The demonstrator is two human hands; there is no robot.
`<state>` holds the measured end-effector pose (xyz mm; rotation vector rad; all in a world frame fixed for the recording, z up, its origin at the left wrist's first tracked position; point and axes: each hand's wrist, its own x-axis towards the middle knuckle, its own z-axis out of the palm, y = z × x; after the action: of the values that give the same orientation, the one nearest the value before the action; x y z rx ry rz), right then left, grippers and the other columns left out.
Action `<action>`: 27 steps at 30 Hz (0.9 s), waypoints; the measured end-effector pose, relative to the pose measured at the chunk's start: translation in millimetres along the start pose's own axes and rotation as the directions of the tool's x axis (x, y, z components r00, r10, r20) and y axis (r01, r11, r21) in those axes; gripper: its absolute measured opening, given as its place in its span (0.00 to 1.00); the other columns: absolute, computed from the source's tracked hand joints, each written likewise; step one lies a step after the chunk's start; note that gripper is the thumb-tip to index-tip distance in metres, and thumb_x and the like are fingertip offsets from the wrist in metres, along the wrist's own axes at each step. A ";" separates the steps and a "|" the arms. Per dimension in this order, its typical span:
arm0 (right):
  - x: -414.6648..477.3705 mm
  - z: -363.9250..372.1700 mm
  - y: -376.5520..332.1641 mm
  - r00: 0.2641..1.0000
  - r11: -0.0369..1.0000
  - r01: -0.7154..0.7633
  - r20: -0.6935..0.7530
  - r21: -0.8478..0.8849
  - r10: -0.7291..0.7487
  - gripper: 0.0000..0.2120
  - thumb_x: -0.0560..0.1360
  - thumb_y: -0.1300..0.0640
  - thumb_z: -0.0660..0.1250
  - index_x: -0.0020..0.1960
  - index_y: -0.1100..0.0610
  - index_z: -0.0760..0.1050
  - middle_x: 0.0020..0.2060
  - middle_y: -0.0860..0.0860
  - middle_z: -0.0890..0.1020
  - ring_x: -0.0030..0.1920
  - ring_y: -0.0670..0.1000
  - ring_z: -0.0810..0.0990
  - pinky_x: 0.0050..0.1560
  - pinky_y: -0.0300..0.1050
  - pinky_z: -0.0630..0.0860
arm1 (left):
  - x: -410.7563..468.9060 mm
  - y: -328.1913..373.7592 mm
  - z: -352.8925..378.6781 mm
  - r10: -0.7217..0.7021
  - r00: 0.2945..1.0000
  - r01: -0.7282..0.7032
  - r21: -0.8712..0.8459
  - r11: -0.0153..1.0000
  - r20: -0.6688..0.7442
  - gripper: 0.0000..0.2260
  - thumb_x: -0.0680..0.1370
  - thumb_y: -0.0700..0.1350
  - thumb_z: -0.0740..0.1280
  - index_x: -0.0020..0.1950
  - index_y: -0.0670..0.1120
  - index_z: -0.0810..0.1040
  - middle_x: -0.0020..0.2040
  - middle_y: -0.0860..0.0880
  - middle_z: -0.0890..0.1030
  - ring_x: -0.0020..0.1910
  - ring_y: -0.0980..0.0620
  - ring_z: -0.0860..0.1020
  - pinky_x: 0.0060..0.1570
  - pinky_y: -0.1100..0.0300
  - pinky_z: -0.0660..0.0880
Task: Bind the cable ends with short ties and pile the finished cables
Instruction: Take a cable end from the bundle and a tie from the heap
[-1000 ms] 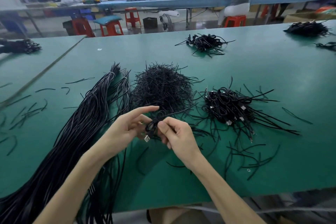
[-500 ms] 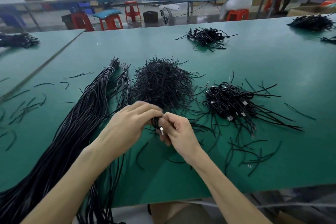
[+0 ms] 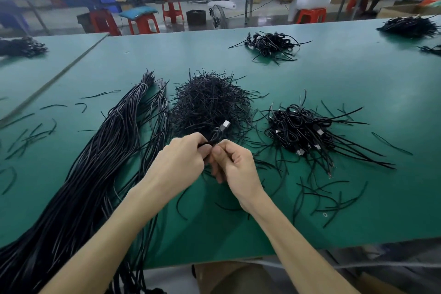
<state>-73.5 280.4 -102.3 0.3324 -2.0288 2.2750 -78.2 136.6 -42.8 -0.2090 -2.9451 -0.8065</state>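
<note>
Black coiled cable [image 3: 216,138], plug upward, is pinched between the left grip [image 3: 181,163] and right grip [image 3: 236,167], both curled tight. It seems held clear of the desk [image 3: 334,74], near the tie heap [image 3: 210,102]

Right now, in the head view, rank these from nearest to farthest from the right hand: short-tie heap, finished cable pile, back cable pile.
1. short-tie heap, just beyond the right hand.
2. finished cable pile, to its right.
3. back cable pile, far across the table.

Both hands [image 3: 207,162] pinching coiled cable [image 3: 218,135]
</note>
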 end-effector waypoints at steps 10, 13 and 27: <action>-2.9 -3.2 -2.2 0.999 0.993 0.006 -0.044 0.116 0.000 0.13 0.85 0.58 0.61 0.42 0.57 0.77 0.28 0.52 0.75 0.25 0.49 0.70 0.26 0.41 0.67 | 3.9 13.7 -14.7 0.189 0.982 -0.186 -0.207 0.961 -0.005 0.02 0.82 0.47 0.67 0.54 0.54 0.78 0.38 0.57 0.83 0.38 0.61 0.80 0.41 0.62 0.74; -1.7 -3.7 -2.3 0.998 0.988 0.017 -0.064 0.150 -0.008 0.14 0.84 0.56 0.62 0.41 0.58 0.76 0.28 0.52 0.75 0.25 0.48 0.69 0.25 0.40 0.67 | 3.7 10.8 -22.8 0.265 0.963 -0.236 -0.311 0.921 0.053 0.08 0.85 0.43 0.62 0.57 0.51 0.80 0.34 0.55 0.82 0.30 0.60 0.76 0.35 0.65 0.72; -1.5 -1.3 -2.7 0.998 0.995 -0.039 -0.050 0.096 0.044 0.14 0.83 0.54 0.63 0.39 0.55 0.76 0.27 0.50 0.75 0.26 0.47 0.70 0.25 0.39 0.67 | 17.3 -7.2 -4.9 0.411 0.912 -0.393 -0.275 0.878 0.009 0.12 0.81 0.39 0.69 0.62 0.50 0.84 0.61 0.54 0.80 0.61 0.58 0.77 0.60 0.63 0.74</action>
<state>-71.6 282.2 -100.1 0.2365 -1.9249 2.3842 -96.1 129.9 -40.2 -0.8511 -2.6843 -1.1366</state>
